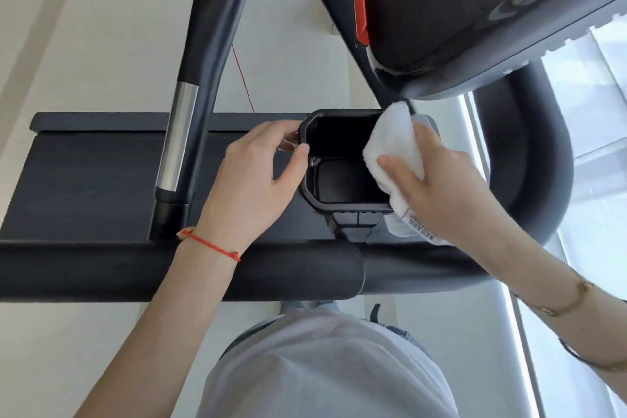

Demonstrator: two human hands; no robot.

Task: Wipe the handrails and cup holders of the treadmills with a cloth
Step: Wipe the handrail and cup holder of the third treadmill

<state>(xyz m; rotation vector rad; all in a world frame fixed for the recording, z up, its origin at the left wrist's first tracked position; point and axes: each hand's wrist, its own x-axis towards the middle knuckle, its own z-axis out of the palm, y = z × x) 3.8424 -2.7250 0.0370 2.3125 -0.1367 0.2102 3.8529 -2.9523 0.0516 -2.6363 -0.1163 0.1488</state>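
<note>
A black, empty cup holder [342, 195] hangs from the treadmill console, just in front of the padded front handrail [190, 270]. My left hand [252, 180] grips its left rim, thumb over the edge and fingers behind. My right hand [448, 190] holds a folded white cloth [395, 149] against the holder's right rim, thumb on top of the cloth. A printed label hangs from the cloth's lower end.
The black console [441, 10] with red trim looms above right. A side handrail with a chrome section [178, 142] slants down at left. A red safety cord [242, 81] hangs by it. The treadmill belt [88, 176] lies below; a window is at right.
</note>
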